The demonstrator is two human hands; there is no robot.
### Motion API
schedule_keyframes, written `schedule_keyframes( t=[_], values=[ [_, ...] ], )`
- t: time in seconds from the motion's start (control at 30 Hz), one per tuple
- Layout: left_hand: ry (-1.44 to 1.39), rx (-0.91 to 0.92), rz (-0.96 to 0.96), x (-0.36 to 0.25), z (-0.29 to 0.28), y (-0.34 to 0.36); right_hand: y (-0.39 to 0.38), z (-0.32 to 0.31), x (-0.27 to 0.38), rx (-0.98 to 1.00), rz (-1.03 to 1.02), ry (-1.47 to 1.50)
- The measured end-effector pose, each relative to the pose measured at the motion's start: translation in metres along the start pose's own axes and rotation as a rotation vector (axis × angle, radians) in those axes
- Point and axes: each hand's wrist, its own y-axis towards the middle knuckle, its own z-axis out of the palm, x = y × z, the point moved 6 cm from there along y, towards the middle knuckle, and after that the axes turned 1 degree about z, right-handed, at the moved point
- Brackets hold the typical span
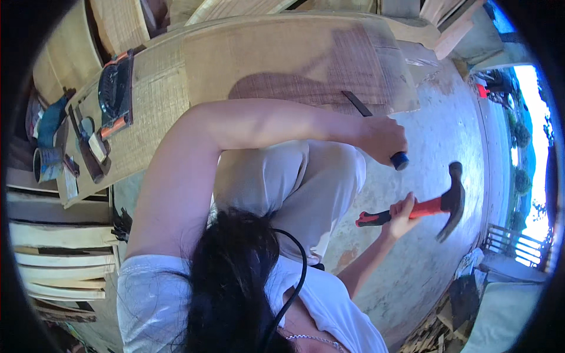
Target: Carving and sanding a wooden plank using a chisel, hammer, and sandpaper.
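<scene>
My left arm reaches across the wood, and my left hand (pixel 384 138) is closed round the handle of a chisel (pixel 356 103). Its flat dark blade points up and left over the edge of a wide wooden panel (pixel 253 53); I cannot tell whether the tip touches it. The blue butt of the handle sticks out below my fist. Lower and to the right, apart from the chisel, my right hand (pixel 404 219) grips a claw hammer (pixel 428 207) by its red and black handle. The hammer's dark head is off to the right, over the floor.
At the left of the wooden bench top (pixel 154 112) lies a black tool with orange ends (pixel 116 91). Small hand tools (pixel 88 144) and a tin can (pixel 47 165) are beyond it. Curved wooden slats (pixel 65 259) are stacked at lower left. Scrap wood (pixel 432 323) lies at lower right.
</scene>
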Motion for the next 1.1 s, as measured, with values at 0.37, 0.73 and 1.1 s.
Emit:
schedule_keyframes(
  t=[0.37,0.73,1.1],
  values=[
    [0.013,-0.095,-0.014,-0.007,-0.011,-0.014,0.010,-0.007,-0.007,0.151,-0.032,-0.251],
    [-0.014,-0.057,0.036,-0.004,-0.004,-0.017,-0.015,-0.019,0.020,-0.045,-0.167,-0.102],
    [0.081,-0.006,0.014,0.007,-0.010,-0.022,-0.018,-0.033,0.011,0.025,-0.112,-0.287]
  ],
)
